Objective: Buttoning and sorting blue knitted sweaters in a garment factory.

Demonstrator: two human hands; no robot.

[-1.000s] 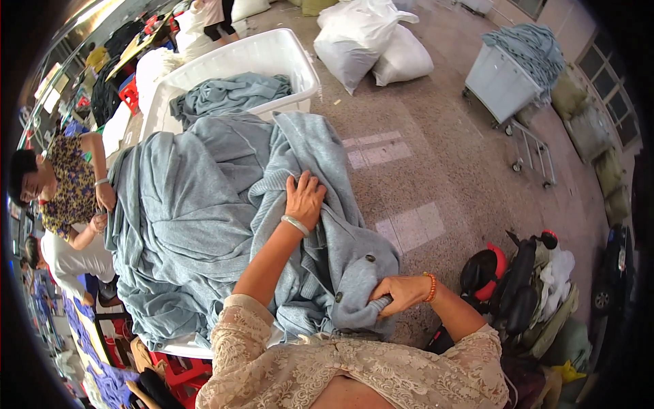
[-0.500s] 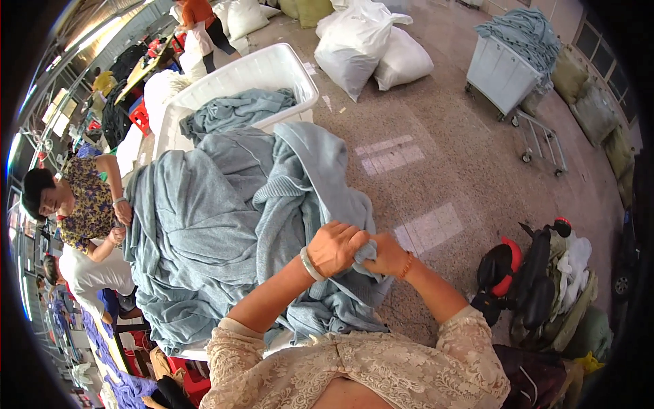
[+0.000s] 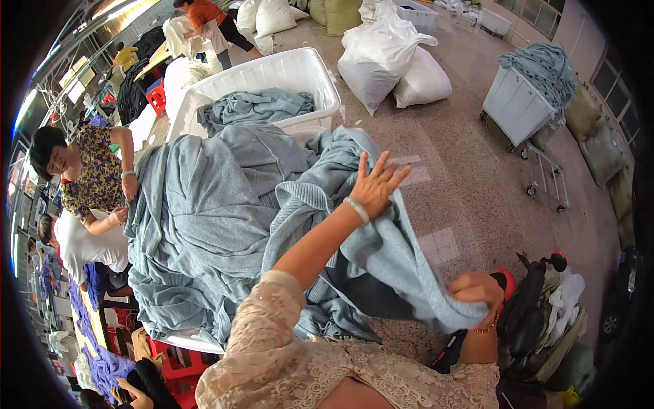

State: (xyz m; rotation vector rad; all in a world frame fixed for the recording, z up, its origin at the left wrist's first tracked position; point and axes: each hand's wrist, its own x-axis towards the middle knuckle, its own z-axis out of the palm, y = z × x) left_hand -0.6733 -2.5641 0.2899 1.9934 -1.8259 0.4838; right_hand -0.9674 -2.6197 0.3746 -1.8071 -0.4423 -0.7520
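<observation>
A large heap of grey-blue knitwear [image 3: 211, 198] lies in front of me, with ribbed bands showing on some pieces. One grey-blue knit garment [image 3: 402, 262] stretches from the heap's right side toward me. My left hand [image 3: 375, 191] rests on the upper part of this garment, fingers spread. Lower right, my right hand [image 3: 478, 293] is closed around the garment's end and holds it out taut; the hand is slightly blurred. Between the hands the cloth hangs above the floor, its dark underside showing.
Behind the heap stands a white tub [image 3: 272, 71] holding more knitwear. A co-worker [image 3: 95, 170] in a patterned top touches the heap's left edge. White sacks [image 3: 385, 61] and a loaded wheeled bin [image 3: 518, 95] stand farther off. A parked scooter [image 3: 531, 300] is at right.
My hands were together, gripping a bunch of the cloth. Now they are apart: the left has moved up and spread its fingers, the right has drawn the garment's end down and right.
</observation>
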